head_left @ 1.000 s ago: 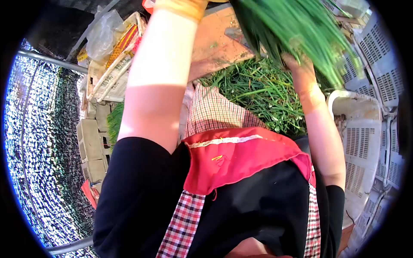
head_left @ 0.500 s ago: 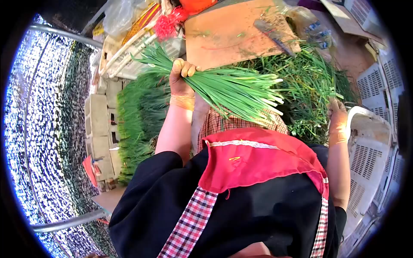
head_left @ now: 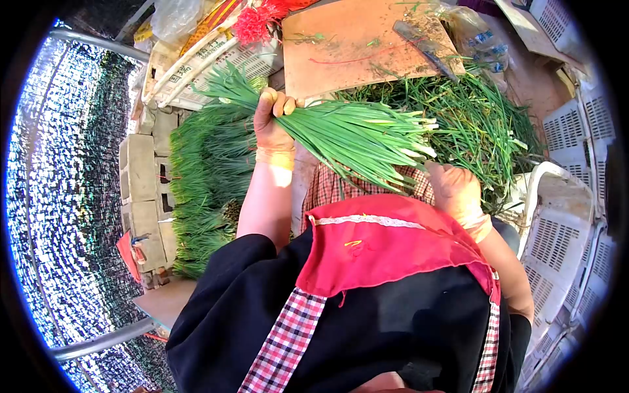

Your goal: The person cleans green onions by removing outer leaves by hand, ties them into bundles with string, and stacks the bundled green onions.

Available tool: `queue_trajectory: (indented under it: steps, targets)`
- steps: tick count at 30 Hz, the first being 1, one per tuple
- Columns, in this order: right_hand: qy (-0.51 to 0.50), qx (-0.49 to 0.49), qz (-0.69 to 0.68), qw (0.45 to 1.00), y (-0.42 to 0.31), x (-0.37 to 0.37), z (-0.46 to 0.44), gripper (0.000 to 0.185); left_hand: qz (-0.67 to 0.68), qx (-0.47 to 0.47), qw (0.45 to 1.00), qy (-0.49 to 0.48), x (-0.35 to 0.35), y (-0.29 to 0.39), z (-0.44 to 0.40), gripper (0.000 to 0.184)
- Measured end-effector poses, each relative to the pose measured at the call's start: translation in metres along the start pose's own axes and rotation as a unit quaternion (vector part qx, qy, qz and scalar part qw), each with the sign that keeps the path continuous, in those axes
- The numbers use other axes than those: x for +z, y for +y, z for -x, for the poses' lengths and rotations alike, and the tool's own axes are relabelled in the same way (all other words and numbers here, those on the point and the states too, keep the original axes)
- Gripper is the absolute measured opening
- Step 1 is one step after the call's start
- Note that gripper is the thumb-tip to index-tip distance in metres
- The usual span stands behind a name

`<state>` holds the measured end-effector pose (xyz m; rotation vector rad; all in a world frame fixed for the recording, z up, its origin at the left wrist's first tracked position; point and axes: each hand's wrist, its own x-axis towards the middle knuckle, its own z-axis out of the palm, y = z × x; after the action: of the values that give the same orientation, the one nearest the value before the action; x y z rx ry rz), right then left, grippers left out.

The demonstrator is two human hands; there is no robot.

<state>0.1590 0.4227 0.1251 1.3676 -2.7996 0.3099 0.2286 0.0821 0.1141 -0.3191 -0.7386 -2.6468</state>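
A bunch of garlic chives (head_left: 357,134) lies across the front of my body, its green tips to the left and pale stem ends to the right. My left hand (head_left: 272,123), in a thin glove, is wrapped around it near the leafy end. Close by the pale ends is my right hand (head_left: 457,190), also gloved, with its fingers curled in. Whether those fingers pinch a strand is hidden. Just beyond lies a heap of loose green leaves (head_left: 475,121).
Bundled chives (head_left: 213,170) stand in rows at the left beside concrete blocks (head_left: 141,167). A board (head_left: 354,49) bears a knife (head_left: 426,52) and scraps. White crates (head_left: 557,236) line the right side, and a white basket (head_left: 209,75) stands at upper left.
My right hand has moved left from over the leaf heap to the pale stem ends. The left hand keeps its hold on the chives, almost unmoved.
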Motion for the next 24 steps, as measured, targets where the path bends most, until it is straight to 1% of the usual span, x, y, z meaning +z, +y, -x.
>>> queue_trajectory:
  steps: [1,2,3,4,5,6,7,8,9,10,11,12,13,14,16,17,18,20,21,22,24]
  targets:
    - [-0.005,-0.022,0.032,0.999,0.010,0.001,0.004,0.007,0.009,0.000,1.000,0.009,0.000,0.002,0.002,0.013]
    - [0.007,0.004,0.042,0.999,0.035,0.015,0.013,0.008,0.010,-0.001,1.000,0.009,-0.001,0.004,0.005,0.013]
    - [0.013,0.041,0.055,0.998,0.067,0.020,0.023,0.006,0.004,0.007,1.000,0.007,-0.002,0.005,0.006,0.014]
    - [0.046,0.110,0.050,0.992,0.120,0.039,0.042,0.010,-0.002,0.017,1.000,0.005,-0.004,0.006,0.007,0.016]
    - [-0.068,0.322,0.012,0.944,0.136,0.012,0.046,0.013,-0.003,0.017,1.000,0.011,-0.007,0.007,0.008,0.019]
    - [-0.123,0.379,0.068,0.914,0.163,0.011,0.055,0.014,-0.001,0.016,1.000,0.012,-0.009,0.007,0.011,0.019]
    - [-0.188,0.427,0.124,0.875,0.170,-0.005,0.054,0.016,0.007,0.016,1.000,0.005,-0.010,0.008,0.012,0.021]
    - [-0.187,0.427,0.097,0.879,0.151,-0.023,0.049,0.025,0.016,0.014,1.000,0.000,-0.011,0.008,0.014,0.023]
    - [-0.123,0.346,0.029,0.930,0.151,-0.004,0.049,0.030,0.022,0.004,1.000,-0.006,-0.013,0.009,0.015,0.025]
    - [-0.055,0.258,-0.038,0.964,0.154,0.014,0.047,0.035,0.024,0.002,1.000,-0.009,-0.015,0.008,0.014,0.025]
    - [-0.075,0.268,-0.228,0.933,0.125,0.004,0.030,0.037,0.032,-0.005,0.999,-0.023,-0.017,0.007,0.013,0.025]
    - [-0.093,0.266,-0.411,0.867,0.080,-0.007,0.006,0.039,0.038,-0.010,0.999,-0.036,-0.018,0.007,0.013,0.025]
    - [-0.105,0.276,-0.498,0.816,0.053,-0.010,-0.010,0.038,0.046,-0.013,0.998,-0.040,-0.017,0.006,0.013,0.021]
    - [-0.119,0.281,-0.580,0.756,0.035,-0.009,-0.020,0.037,0.045,-0.010,0.998,-0.038,-0.016,0.006,0.014,0.021]
    - [-0.117,0.241,-0.594,0.758,0.020,0.014,-0.031,0.033,0.024,-0.010,0.998,-0.049,-0.016,0.008,0.012,0.021]
    - [-0.123,0.273,-0.561,0.772,0.018,0.020,-0.035,0.026,0.017,-0.002,0.998,-0.060,-0.018,0.009,0.012,0.022]
    - [-0.128,0.270,-0.562,0.772,0.017,0.022,-0.035,0.026,0.015,0.002,0.998,-0.056,-0.018,0.010,0.015,0.022]
    - [-0.113,0.240,-0.415,0.870,0.023,0.024,-0.029,0.017,-0.008,0.023,0.999,-0.029,-0.017,0.011,0.016,0.024]
    - [-0.056,0.081,-0.195,0.976,0.034,0.026,-0.022,0.014,-0.009,0.023,0.999,-0.024,-0.016,0.013,0.017,0.027]
    - [0.006,-0.084,0.042,0.996,0.052,0.030,-0.014,0.012,-0.006,0.023,0.999,-0.023,-0.017,0.013,0.019,0.027]
    - [-0.077,-0.006,0.177,0.981,0.108,0.060,0.006,0.013,-0.002,0.033,0.999,-0.026,-0.020,0.014,0.019,0.031]
